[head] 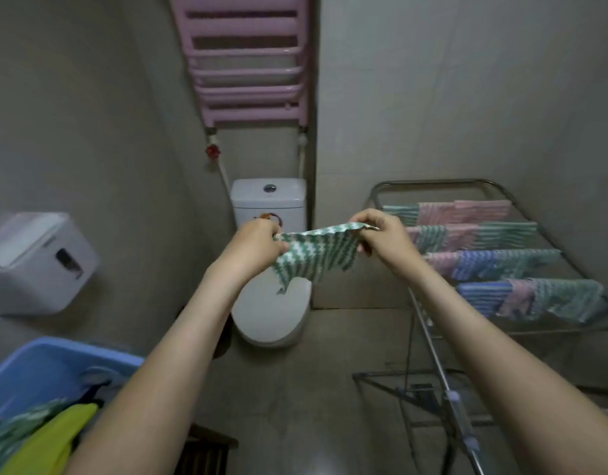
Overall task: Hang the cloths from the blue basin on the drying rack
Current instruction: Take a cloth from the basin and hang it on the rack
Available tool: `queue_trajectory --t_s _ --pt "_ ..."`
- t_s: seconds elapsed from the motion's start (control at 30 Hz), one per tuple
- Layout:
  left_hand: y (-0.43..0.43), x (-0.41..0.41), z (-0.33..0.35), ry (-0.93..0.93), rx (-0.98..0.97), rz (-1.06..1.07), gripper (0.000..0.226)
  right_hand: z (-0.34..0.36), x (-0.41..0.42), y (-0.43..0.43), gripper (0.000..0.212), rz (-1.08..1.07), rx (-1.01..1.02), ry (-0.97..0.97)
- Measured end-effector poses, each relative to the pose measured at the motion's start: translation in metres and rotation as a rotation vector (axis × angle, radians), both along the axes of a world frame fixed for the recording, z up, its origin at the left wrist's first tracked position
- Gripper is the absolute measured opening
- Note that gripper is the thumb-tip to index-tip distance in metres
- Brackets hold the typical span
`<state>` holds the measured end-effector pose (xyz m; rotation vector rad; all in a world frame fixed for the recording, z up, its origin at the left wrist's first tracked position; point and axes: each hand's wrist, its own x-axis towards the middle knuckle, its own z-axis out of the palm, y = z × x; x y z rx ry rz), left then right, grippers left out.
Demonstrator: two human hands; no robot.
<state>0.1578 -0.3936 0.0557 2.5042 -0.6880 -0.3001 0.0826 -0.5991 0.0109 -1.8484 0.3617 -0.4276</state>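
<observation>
Where left hand (253,246) pinches cloth (316,257), its corner hides

A small home bathroom: a white toilet (271,317) with its cistern (268,200) stands between grey tiled walls (467,97), under a pink ladder radiator (247,63). A white paper box (38,262) hangs on the left wall. A folding rack (436,182) hung with striped cloths (501,265) and a blue basin (38,368) show washing is dried here.

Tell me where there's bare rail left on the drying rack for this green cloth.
The near rails, between the closest row of cloths and you, look bare. So does the far end bar behind the farthest row. The four rows between are packed edge to edge.
</observation>
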Motion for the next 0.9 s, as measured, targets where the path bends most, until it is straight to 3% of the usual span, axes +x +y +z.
queue_trajectory --t_s 0.33,0.57,0.77,0.9 --pt "-0.151 -0.073 -0.011 0.086 -0.001 -0.270 0.033 -0.009 -0.132 -0.144 0.017 -0.295 -0.095 0.007" --pt "-0.212 -0.113 -0.040 0.289 0.060 -0.533 0.033 -0.041 -0.204 -0.184 0.036 -0.437 -0.071 0.092" --pt "-0.247 -0.116 -0.083 0.263 0.203 -0.644 0.028 -0.081 -0.227 -0.196 0.047 -0.523 -0.247 0.313" --pt "-0.269 -0.108 -0.116 0.190 0.281 -0.654 0.022 -0.106 -0.219 -0.198 0.040 -0.542 -0.207 0.476"
